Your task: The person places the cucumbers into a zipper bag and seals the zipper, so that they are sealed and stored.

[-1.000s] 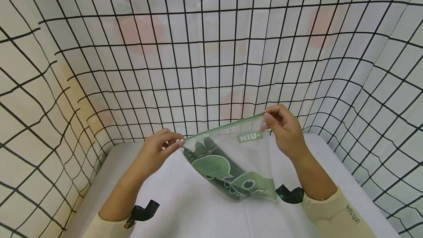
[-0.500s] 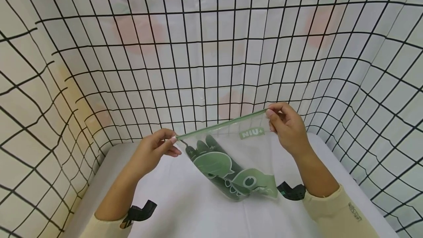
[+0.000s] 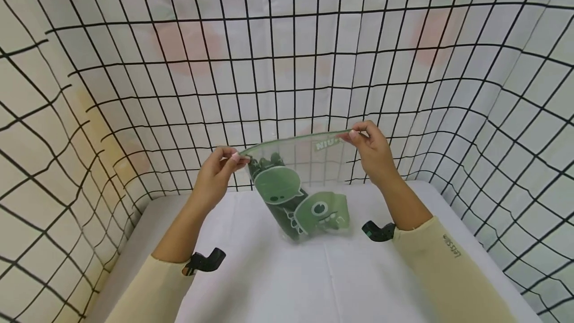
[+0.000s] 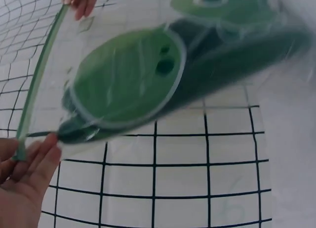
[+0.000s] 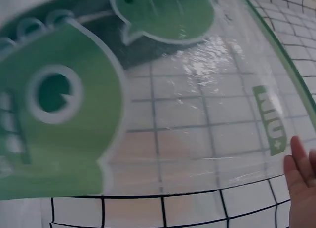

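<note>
A clear zip bag [image 3: 320,211] with a green zip edge and green cartoon creature prints hangs between both hands, its lower part near the tabletop. The left hand [image 3: 214,176] pinches the left end of the zip edge; the right hand [image 3: 375,153] pinches the right end, slightly higher. Inside, along the bag's left side, lies a dark green bundle [image 3: 281,221] with rounded lobes at its top; its kind is unclear. In the left wrist view the left hand [image 4: 27,181] holds the zip corner. In the right wrist view the right hand [image 5: 302,181] is partly cut off beside the printed label.
A white-covered table [image 3: 309,283] lies beneath the bag. Black wire grid panels [image 3: 293,56] stand at the back and both sides, with pale sheeting behind them. Each wrist wears a black device, one of them the left wrist device [image 3: 207,260].
Both hands have risen and moved closer together, lifting the bag upward and away. Its zip edge is less steeply slanted than before. The left fingers have regripped the corner.
</note>
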Demonstrator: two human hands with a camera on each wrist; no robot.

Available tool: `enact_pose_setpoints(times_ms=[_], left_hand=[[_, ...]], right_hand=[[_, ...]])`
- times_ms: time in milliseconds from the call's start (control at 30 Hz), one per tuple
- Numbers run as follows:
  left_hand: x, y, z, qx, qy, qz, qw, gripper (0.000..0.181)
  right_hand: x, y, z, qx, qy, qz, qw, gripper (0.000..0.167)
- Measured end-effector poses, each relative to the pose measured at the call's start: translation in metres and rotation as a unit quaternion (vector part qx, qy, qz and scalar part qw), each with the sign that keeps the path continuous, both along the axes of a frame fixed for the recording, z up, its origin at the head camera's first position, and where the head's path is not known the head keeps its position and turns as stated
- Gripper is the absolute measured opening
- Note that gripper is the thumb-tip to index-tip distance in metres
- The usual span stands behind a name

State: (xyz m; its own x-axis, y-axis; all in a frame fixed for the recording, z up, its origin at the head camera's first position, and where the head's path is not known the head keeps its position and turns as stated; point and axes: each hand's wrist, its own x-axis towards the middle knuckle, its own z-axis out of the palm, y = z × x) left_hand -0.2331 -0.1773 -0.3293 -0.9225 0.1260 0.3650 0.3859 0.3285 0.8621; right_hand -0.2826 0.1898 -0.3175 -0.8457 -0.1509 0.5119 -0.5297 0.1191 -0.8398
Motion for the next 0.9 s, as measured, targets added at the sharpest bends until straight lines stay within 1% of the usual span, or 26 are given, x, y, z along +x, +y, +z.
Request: enact_pose_setpoints(times_ms=[67, 133, 200, 267, 333, 400, 500, 567, 667, 733, 833, 900], left_hand=[[-0.007, 0.002, 0.001, -0.020, 0.026, 0.033, 0.9989, 0.029], [-0.011, 0.002, -0.001, -0.038, 0.036, 0.046, 0.9976, 0.029], [-0.011, 0.000, -0.006, -0.050, 0.030, 0.045, 0.9973, 0.030], [-0.008, -0.004, -0.013, -0.049, 0.009, 0.030, 0.9983, 0.030], [0.000, -0.008, -0.020, -0.047, -0.015, 0.004, 0.9988, 0.031], [0.009, -0.010, -0.026, -0.043, -0.036, -0.028, 0.9980, 0.030], [0.029, -0.009, -0.037, -0.055, -0.062, -0.079, 0.9934, 0.024], [0.041, -0.007, -0.047, -0.067, -0.075, -0.103, 0.9895, 0.021], [0.054, -0.005, -0.060, -0.077, -0.097, -0.129, 0.9839, 0.018], [0.061, -0.004, -0.068, -0.082, -0.113, -0.137, 0.9807, 0.019], [0.071, -0.002, -0.080, -0.085, -0.136, -0.151, 0.9755, 0.020], [0.077, -0.001, -0.087, -0.086, -0.143, -0.160, 0.9729, 0.020]], right_hand=[[-0.010, -0.003, -0.005, -0.025, 0.005, 0.016, 0.9995, 0.024], [-0.017, -0.004, -0.013, -0.032, 0.003, 0.022, 0.9993, 0.025], [-0.018, -0.003, -0.021, -0.020, -0.012, 0.017, 0.9996, 0.025], [-0.014, 0.000, -0.029, -0.005, -0.030, 0.012, 0.9995, 0.026], [-0.006, 0.005, -0.035, 0.017, -0.040, 0.004, 0.9991, 0.027], [0.005, 0.011, -0.040, 0.039, -0.046, -0.001, 0.9982, 0.030], [0.024, 0.020, -0.047, 0.075, -0.046, -0.003, 0.9961, 0.030], [0.038, 0.025, -0.052, 0.093, -0.044, 0.001, 0.9946, 0.026], [0.055, 0.031, -0.063, 0.104, -0.035, 0.015, 0.9939, 0.019], [0.065, 0.033, -0.071, 0.107, -0.031, 0.024, 0.9935, 0.016], [0.077, 0.035, -0.083, 0.109, -0.032, 0.036, 0.9929, 0.014], [0.083, 0.036, -0.091, 0.110, -0.038, 0.039, 0.9925, 0.013]])
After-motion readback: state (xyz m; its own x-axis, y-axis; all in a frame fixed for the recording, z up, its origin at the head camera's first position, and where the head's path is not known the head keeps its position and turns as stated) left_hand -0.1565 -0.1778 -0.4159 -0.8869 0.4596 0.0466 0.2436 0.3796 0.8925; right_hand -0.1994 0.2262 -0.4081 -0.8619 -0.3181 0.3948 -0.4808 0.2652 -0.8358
